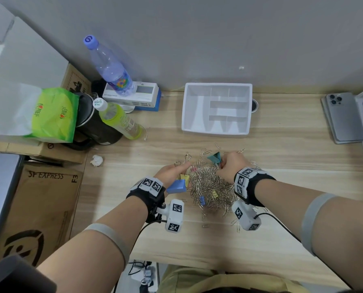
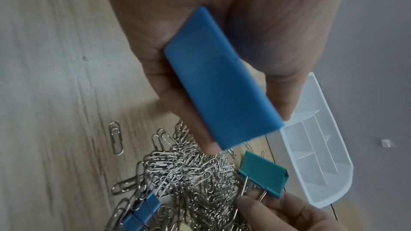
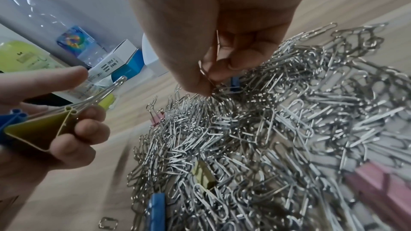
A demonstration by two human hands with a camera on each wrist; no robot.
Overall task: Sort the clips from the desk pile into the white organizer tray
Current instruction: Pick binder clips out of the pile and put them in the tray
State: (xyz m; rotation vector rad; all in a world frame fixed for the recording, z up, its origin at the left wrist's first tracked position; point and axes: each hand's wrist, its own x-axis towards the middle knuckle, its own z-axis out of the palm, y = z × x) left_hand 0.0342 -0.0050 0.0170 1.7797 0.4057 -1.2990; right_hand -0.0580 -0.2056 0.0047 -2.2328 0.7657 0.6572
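Soft, even indoor light with faint shadows and no glare. The head view bows at its edges. Both wrist views are motion-blurred, worst toward the lower corners.

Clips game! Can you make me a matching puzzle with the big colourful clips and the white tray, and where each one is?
Things:
1. large blue binder clip
2. teal binder clip
3. small blue binder clip
4. white plastic organizer tray

Places:
A. lying in the silver paper clip pile
B. held in the left hand
C. by the wall, nothing in it
D. pinched by the right hand

Pairs: 1-B, 2-D, 3-A, 4-C
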